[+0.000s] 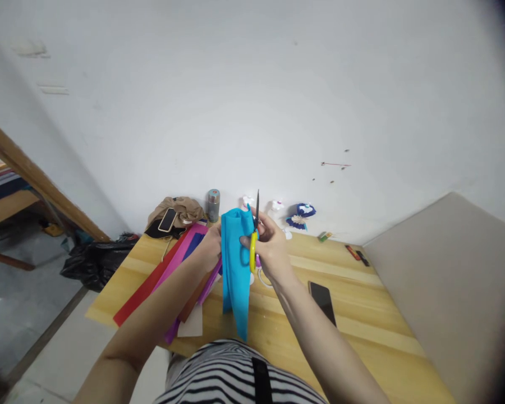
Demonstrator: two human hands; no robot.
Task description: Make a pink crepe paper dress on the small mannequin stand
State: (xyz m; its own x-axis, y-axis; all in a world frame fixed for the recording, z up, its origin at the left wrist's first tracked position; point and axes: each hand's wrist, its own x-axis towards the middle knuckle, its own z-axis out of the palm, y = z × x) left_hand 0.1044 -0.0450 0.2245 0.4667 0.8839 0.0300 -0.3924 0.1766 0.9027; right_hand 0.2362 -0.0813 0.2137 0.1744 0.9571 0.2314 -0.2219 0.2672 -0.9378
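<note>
- Cloth (235, 252), blue and folded, hangs between both hands above the table (362, 314)
- Left hand (211, 247) closed on its left edge
- Right hand (273, 247) curled round scissors (253, 255), blades up
- Folding looks done; whether any cut is made, I cannot tell
- Strips (168, 269) lie at left, none in hand

Head camera faces forward, down over the table (364, 303).
</note>
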